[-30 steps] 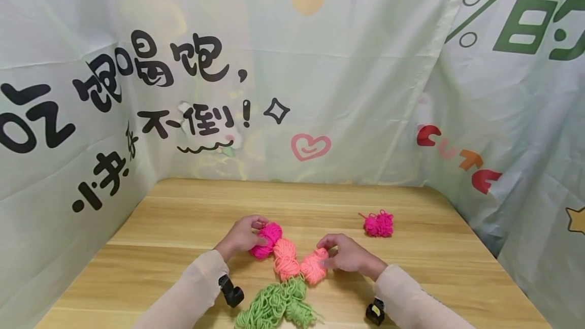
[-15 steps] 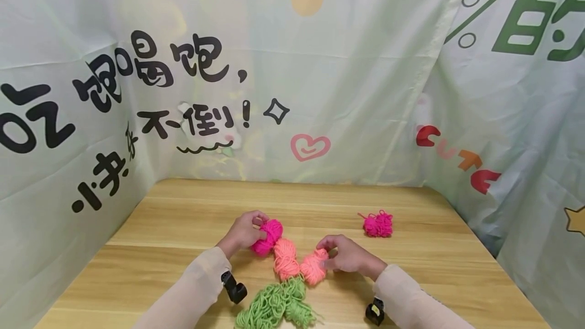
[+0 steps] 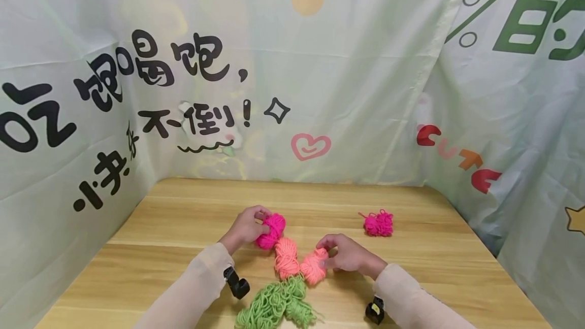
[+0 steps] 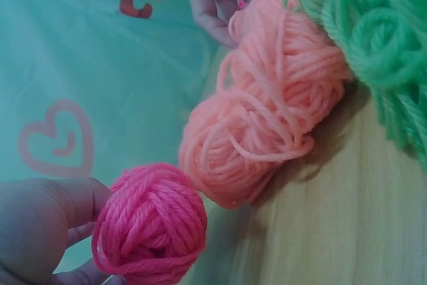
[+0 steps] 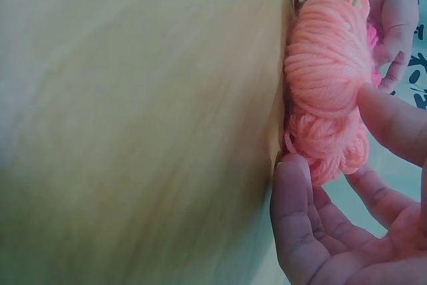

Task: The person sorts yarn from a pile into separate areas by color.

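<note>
My left hand (image 3: 245,226) grips a small magenta yarn bundle (image 3: 272,231), thumb on one side and fingers on the other. In the left wrist view this magenta bundle (image 4: 153,225) appears beside the end of a coral yarn bundle. That left coral bundle (image 3: 286,258) lies on the table, its lower end meeting the green yarn. My right hand (image 3: 346,254) holds the outer end of a second coral bundle (image 3: 314,268) between thumb and fingers. The right wrist view shows the fingertips (image 5: 291,171) at the yarn's end, low by the table. Green yarn (image 3: 269,304) spreads out in front of both coral bundles.
Another magenta yarn bundle (image 3: 379,224) lies farther back on the right of the wooden table (image 3: 205,197). A printed cloth (image 3: 365,90) hangs behind the table and along both sides. Black wrist cameras (image 3: 375,311) sit below the sleeves.
My left hand has moved the magenta bundle away from me and slightly right, past the coral bundle's far end. The right hand and the other yarn look unchanged.
</note>
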The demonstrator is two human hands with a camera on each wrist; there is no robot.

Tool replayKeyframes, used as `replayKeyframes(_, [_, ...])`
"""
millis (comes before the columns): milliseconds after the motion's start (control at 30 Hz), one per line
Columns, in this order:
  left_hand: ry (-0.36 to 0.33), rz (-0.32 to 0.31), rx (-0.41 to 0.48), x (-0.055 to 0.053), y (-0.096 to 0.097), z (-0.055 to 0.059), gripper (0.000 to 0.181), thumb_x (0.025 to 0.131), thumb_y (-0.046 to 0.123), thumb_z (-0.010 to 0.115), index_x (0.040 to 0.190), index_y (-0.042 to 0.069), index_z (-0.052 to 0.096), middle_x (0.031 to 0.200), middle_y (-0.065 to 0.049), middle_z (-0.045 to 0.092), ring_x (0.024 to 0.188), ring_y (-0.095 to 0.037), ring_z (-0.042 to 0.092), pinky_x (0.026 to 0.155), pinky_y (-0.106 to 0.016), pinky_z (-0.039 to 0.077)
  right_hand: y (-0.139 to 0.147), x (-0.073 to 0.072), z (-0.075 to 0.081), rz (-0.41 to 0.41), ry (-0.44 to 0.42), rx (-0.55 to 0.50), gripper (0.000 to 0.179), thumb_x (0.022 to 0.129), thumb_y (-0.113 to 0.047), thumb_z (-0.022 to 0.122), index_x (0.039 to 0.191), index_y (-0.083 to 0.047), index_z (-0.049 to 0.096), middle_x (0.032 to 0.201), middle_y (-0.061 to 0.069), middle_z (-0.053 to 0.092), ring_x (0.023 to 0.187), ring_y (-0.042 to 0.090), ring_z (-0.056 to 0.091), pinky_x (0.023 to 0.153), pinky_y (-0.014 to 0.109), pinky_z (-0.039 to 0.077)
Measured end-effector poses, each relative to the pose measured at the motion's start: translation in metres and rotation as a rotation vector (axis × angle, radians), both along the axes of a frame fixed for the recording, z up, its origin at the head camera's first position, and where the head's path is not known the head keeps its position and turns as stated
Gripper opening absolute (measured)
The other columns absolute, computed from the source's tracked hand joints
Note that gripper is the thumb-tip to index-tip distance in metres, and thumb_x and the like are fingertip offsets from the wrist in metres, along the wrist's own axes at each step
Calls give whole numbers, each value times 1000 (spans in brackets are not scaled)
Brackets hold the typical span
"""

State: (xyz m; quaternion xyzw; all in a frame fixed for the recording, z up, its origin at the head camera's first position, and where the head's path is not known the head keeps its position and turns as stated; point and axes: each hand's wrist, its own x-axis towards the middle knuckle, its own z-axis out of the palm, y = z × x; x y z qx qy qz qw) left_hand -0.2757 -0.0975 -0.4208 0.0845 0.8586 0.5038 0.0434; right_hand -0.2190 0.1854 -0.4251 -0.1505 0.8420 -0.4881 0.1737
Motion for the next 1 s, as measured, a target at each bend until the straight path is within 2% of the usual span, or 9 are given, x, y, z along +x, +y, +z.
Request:
replayKeyframes(467, [-24,-2,27,-5,8,8,30,82,-4,71,109,7,64,108,-13,60,87,-26,60,60,-32,56,0,0,-2,-18,-17,2,33,82,-2,75,112,-1,61,103,12,55,76,20,58,59,33,51])
replayKeyframes(700, [-13,-3,22,-8,14,12,28,82,-1,72,108,8,64,107,-12,60,86,-25,59,60,-30,53,-1,0,1,-18,-5,6,31,82,-1,76,109,-2,62,102,12,55,74,20,58,58,33,50])
replayKeyframes(1000, [-11,-30,46,-12,23,11,28,82,0,71,108,7,64,106,-12,61,86,-24,59,61,-30,53,-1,-1,-2,-7,22,26,32,81,-2,77,109,-1,62,99,11,54,79,21,59,60,34,52])
